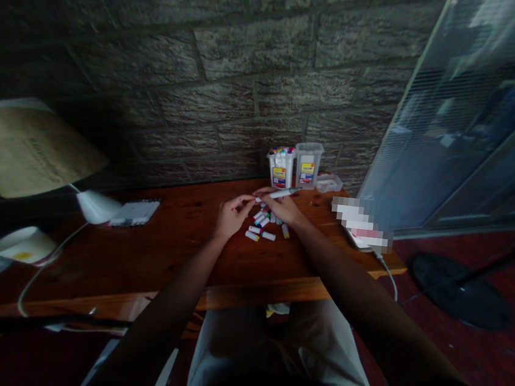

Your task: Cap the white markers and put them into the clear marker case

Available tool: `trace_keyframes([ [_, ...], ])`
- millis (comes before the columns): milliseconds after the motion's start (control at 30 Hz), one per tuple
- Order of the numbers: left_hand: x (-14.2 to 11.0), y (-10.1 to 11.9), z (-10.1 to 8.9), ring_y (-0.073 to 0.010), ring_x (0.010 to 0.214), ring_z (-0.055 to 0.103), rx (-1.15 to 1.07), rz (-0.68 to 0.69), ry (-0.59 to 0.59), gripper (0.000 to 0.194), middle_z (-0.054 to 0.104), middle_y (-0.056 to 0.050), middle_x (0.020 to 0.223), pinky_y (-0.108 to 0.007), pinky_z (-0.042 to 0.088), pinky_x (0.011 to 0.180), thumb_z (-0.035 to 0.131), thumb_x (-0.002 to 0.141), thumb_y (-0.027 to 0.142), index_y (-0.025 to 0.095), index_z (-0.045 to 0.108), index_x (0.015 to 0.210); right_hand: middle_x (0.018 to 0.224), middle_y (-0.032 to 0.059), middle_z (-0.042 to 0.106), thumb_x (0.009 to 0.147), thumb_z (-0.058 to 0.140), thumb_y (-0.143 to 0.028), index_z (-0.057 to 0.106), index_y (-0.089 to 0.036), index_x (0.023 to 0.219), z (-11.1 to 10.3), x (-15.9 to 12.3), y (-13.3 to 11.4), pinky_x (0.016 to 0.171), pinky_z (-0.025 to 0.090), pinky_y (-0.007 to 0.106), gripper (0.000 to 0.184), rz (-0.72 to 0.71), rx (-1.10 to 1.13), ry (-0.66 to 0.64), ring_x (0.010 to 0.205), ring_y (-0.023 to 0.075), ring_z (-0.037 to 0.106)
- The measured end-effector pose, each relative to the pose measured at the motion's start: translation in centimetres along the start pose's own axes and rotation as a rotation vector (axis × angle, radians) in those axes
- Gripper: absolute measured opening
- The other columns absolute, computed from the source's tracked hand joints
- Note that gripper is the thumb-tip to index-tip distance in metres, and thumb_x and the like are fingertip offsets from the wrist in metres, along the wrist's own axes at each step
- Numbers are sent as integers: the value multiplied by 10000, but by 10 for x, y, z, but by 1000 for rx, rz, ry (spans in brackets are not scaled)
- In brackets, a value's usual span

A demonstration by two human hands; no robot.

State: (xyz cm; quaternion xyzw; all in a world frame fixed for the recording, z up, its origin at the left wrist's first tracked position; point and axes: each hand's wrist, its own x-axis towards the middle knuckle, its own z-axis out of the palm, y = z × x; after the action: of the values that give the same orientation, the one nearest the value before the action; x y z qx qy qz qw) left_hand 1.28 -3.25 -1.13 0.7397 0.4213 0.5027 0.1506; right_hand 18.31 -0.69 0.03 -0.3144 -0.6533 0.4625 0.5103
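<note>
A white marker (pixel 283 193) lies slanted in my right hand (pixel 285 208), whose fingers are closed around it. My left hand (pixel 233 216) pinches a small white marker cap (pixel 258 200) at the marker's lower left end. Whether cap and marker touch is too small to tell. Just below both hands, several short white marker caps with coloured ends (pixel 262 220) lie loose in a pile on the wooden table (pixel 179 240).
Behind my hands stand a clear box full of markers (pixel 280 168) and a second clear box (pixel 308 164), with a clear lid (pixel 329 183) beside it. Several white markers (pixel 134 212) lie in a row at left, near a lamp (pixel 36 148) and a paper bowl (pixel 26 245). A corded device (pixel 362 228) lies right.
</note>
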Motion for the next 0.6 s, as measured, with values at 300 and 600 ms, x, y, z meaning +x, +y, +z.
trace_keyframes([
  [300, 0, 2, -1, -94, 527, 573, 59, 12, 79, 260, 699, -13, 739, -194, 425, 492, 569, 883, 403, 201, 703, 979, 893, 60, 703, 801, 639, -436, 665, -201, 768, 0, 3, 2, 648, 558, 265, 239, 73, 152, 40, 812, 168, 657],
  [600, 1, 3, 0, -99, 584, 595, 31, 1, 52, 255, 718, -32, 814, -199, 455, 534, 560, 889, 388, 187, 694, 970, 770, 75, 693, 827, 479, -696, 665, -178, 753, -1, 5, -1, 494, 471, 224, 555, 180, 265, 103, 657, 153, 643],
])
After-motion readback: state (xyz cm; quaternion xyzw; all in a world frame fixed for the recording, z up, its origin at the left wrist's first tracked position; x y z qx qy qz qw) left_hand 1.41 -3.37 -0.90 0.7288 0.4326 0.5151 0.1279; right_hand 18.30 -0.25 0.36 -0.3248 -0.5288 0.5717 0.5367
